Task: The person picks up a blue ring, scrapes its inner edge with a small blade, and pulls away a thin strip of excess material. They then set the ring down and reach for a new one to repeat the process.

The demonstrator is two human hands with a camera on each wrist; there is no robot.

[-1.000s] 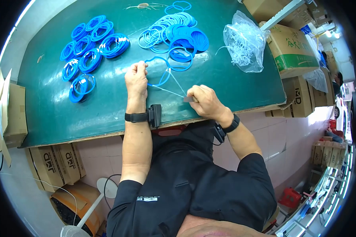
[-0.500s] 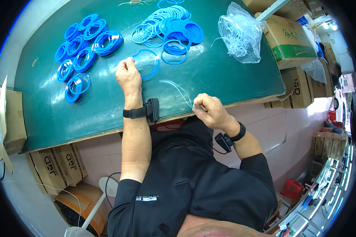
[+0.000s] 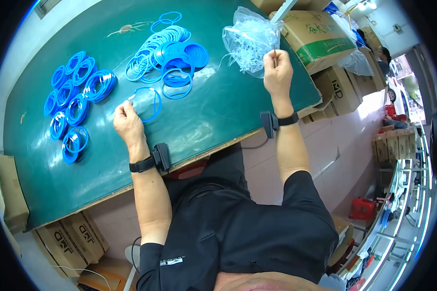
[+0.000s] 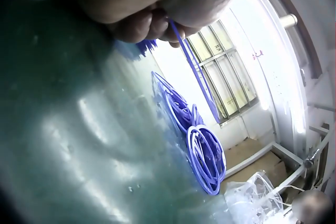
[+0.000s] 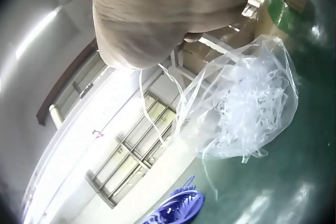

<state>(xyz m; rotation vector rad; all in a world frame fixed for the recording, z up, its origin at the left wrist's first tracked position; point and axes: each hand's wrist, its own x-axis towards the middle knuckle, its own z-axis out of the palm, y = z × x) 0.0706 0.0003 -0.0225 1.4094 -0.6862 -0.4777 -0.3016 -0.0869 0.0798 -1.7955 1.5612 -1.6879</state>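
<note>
My left hand (image 3: 129,123) pinches a thin blue ring (image 3: 159,104) over the green table. In the left wrist view the ring (image 4: 195,70) runs down from the fingertips. My right hand (image 3: 279,77) is raised at the front edge of a clear plastic bag (image 3: 247,36) full of white strips. In the right wrist view, a thin white strip (image 5: 144,103) hangs in a loop from this hand. A small dark, narrow piece sticks up from its fingers in the head view. Its curled fingers are mostly hidden in the right wrist view.
Bundles of blue rings (image 3: 76,109) lie at the left of the green table (image 3: 218,116). A spread pile of loose blue rings (image 3: 165,43) lies further back. Cardboard boxes (image 3: 315,39) stand beyond the right edge, and an open carton (image 3: 12,189) is at the left.
The white strip has come off the blue ring. My right hand has moved from the table's front edge up to the bag, carrying the strip. The left hand still holds the ring.
</note>
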